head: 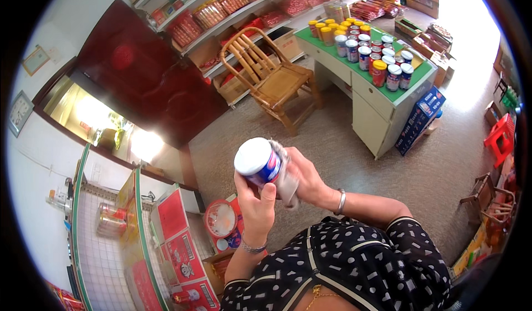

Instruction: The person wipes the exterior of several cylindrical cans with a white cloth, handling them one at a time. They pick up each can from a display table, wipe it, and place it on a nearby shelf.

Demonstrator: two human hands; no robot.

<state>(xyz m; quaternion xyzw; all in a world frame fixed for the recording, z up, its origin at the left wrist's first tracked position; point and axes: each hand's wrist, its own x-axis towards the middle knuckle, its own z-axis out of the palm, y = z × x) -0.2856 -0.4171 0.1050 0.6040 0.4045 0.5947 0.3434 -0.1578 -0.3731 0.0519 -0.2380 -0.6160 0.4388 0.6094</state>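
My left hand [258, 211] grips a blue can with a white plastic lid [254, 156], its thumb along the lower side. The can is tilted, lid up and toward the left. A greyish cloth [287, 184] is pressed against the can's right side by my right hand [309, 178]. Part of the can's label is hidden behind the cloth and fingers. Both hands are in front of my chest, above the floor.
Several yellow-lidded and white-lidded cans [363, 53] stand on a green-topped desk [390, 92]. A bamboo chair [276, 80] stands beside it. Red cartons [185, 255], a red basin with whitish contents [221, 218] and a wire-mesh rack [102, 236] are at my left. Shelves [226, 20] line the wall.
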